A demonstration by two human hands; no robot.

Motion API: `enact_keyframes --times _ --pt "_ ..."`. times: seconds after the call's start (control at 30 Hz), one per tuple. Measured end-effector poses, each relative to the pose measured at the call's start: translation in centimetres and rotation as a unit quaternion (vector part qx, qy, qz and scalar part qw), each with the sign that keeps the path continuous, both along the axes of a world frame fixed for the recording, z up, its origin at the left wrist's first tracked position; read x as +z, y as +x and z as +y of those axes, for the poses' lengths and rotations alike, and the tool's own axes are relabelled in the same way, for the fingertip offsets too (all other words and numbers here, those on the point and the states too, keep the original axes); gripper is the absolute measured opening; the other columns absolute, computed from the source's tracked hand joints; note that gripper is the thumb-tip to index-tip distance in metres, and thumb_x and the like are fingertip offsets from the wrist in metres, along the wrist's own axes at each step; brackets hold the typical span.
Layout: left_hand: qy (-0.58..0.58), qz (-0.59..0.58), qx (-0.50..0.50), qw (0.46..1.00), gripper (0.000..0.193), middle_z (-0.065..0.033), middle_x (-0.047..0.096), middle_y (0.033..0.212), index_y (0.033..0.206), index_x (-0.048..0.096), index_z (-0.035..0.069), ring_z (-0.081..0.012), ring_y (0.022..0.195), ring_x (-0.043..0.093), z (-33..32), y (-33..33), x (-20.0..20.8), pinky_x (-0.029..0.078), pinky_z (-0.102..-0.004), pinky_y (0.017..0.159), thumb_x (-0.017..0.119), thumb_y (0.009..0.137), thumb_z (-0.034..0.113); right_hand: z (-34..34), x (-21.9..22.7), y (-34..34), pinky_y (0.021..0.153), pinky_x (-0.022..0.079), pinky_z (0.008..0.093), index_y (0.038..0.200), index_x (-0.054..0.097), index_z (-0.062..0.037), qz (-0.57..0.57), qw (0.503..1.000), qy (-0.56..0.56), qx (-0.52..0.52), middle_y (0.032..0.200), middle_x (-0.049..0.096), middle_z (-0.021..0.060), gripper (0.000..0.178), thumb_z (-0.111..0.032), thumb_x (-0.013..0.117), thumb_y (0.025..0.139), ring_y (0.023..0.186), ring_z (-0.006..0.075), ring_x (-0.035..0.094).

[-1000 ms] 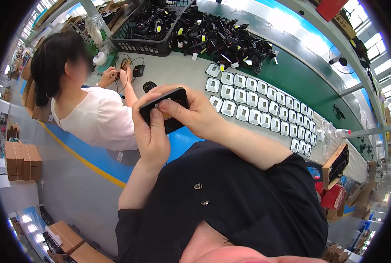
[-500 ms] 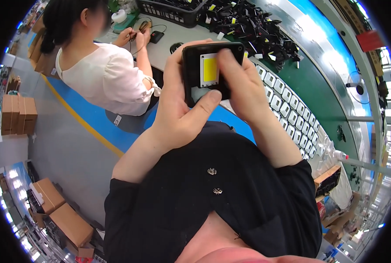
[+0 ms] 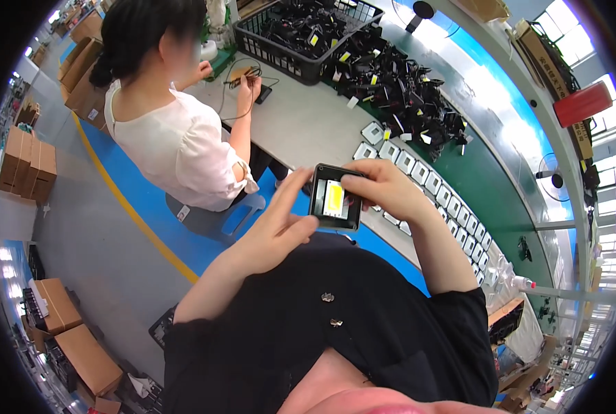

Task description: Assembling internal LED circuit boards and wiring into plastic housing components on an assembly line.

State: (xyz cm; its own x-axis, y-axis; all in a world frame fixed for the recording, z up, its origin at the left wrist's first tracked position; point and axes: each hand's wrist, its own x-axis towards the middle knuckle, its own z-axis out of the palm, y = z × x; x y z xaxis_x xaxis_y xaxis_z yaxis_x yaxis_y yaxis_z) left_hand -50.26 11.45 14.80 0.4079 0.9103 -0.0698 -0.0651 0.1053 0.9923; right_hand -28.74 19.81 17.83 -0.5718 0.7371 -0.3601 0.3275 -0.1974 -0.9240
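A black rectangular housing (image 3: pixel 339 223) with a yellow light panel (image 3: pixel 333 199) in a white frame inside it is held in front of my chest, its open face toward me. My right hand (image 3: pixel 389 190) grips it at the right side, with the thumb over the upper right edge near the panel. Beside its left edge is my left hand (image 3: pixel 275 231), fingers stretched out and a little blurred. The left thumb points at the housing's lower left side; whether it touches is hard to tell.
Rows of white-framed pieces (image 3: pixel 435 185) cover the table's right side. Beyond them lie a heap of black parts with cables (image 3: pixel 404 100) and a black basket (image 3: pixel 308 71). A seated co-worker (image 3: pixel 177 138) handles a cable at left. Cardboard boxes (image 3: pixel 91 359) stand on the floor.
The housing has come down and nearer to my body. My left hand has loosened from around it and its fingers have straightened. My right thumb has shifted to the edge.
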Motion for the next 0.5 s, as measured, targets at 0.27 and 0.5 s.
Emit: enact_keyframes --times 0.27,0.5 --pt "-0.059 0.023 0.146 0.987 0.046 -0.0116 0.031 0.139 0.137 0.027 0.003 -0.0238 0.107 0.055 -1.9 -3.3 -4.8 0.047 -0.0272 0.077 0.039 0.094 0.014 19.9 -2.4 -3.8 0.077 0.047 0.0269 0.102 0.053 -0.0034 0.401 0.892 0.028 -0.206 0.094 0.057 0.0069 0.023 -0.023 0.053 0.089 0.086 0.0159 0.055" --pt "-0.119 0.058 0.209 0.969 0.041 -0.01 0.039 0.134 0.131 0.037 0.003 -0.0226 0.106 0.056 -1.2 -2.2 -4.3 0.047 -0.0276 0.077 0.045 0.093 0.015 25.5 -8.2 -5.8 0.059 0.048 0.0266 0.094 0.062 -0.0049 0.128 0.952 0.258 -0.104 0.078 0.062 0.0062 0.023 -0.022 0.063 0.078 0.066 0.013 0.057"
